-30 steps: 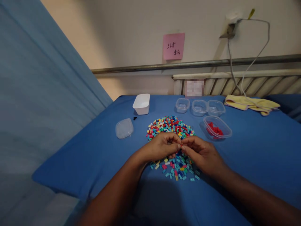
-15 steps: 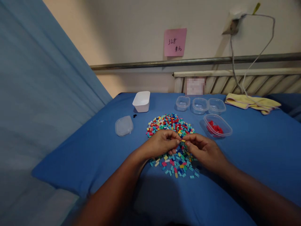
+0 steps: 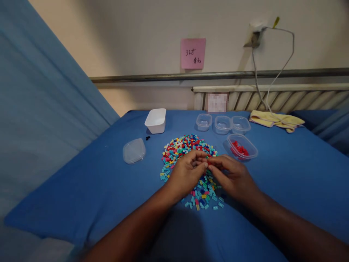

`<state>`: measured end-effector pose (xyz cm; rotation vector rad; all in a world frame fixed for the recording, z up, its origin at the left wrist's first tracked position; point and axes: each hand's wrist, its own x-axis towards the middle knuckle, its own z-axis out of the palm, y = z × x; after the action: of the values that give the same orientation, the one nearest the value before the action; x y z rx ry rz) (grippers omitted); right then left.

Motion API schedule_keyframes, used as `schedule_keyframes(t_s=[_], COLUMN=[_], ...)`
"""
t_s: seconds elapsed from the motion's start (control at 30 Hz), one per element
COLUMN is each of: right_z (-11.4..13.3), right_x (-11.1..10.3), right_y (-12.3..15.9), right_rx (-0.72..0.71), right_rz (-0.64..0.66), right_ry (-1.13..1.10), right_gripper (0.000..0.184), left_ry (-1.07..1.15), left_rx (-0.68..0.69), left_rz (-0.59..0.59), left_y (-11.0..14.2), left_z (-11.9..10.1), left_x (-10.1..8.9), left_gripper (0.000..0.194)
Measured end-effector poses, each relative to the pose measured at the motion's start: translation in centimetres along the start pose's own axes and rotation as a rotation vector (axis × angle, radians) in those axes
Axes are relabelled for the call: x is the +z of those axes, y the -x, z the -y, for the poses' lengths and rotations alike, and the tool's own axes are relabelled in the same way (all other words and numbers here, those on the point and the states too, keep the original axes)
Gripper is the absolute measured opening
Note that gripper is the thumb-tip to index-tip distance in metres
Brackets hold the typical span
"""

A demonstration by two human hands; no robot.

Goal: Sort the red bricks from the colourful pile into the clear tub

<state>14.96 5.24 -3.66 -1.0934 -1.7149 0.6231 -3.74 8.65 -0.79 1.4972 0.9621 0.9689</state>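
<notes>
Over a pile of small multicoloured toy bricks, my two hands meet fingertip to fingertip. A red toy brick shows between them. My left hand is closed, thumb and fingers pinched at the brick's left side. From the right, my right hand pinches at the same brick, its thumb just below it. The fingers partly cover the brick, so its full shape cannot be made out. Just beyond my right hand stands a clear plastic tub with red bricks in it.
Three clear tubs stand in a row at the back. A white container, a clear lid and small black pieces are at the left. A yellow cloth lies back right, under a hanging cable. A blue curtain hangs left.
A yellow brick showed between my fingertips before; now a red one does. The view has turned slightly, so the surroundings sit further left. Both hands remain together over the pile.
</notes>
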Motion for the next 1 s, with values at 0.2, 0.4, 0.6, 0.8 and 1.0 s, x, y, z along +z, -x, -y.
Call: schedule_keyframes(t_s=[0.2, 0.4, 0.6, 0.8, 1.0], right_z=[0.8, -3.4, -4.6, -4.4, -5.3], right_x=[-2.9, -8.6, -9.9, -9.4, -9.9], right_y=[-0.3, -1.3, -1.0, -0.1, -0.4], right_rx=[-0.183, -0.114, -0.140, -0.221, -0.222], right_rz=[0.013, -0.187, -0.112, 0.111, 0.070], right_ry=[0.270, 0.699, 0.749, 0.869, 0.940], right_gripper=[0.014, 0.024, 0.031, 0.029, 0.030], left_ry=[0.051, -0.331, -0.652, -0.807, -0.845], left_rx=[-0.021, 0.161, 0.255, 0.249, 0.283], left_rz=[0.019, -0.326, -0.420, -0.312, -0.369], left_y=[-0.2, -1.9, -3.1, -4.0, -4.4], left_z=[-0.4, -0.1, 1.5, 3.9, 4.5], left_x=[-0.5, -6.3, -10.1, -10.7, -8.5], left_gripper=[0.030, 0.026, 0.028, 0.043, 0.050])
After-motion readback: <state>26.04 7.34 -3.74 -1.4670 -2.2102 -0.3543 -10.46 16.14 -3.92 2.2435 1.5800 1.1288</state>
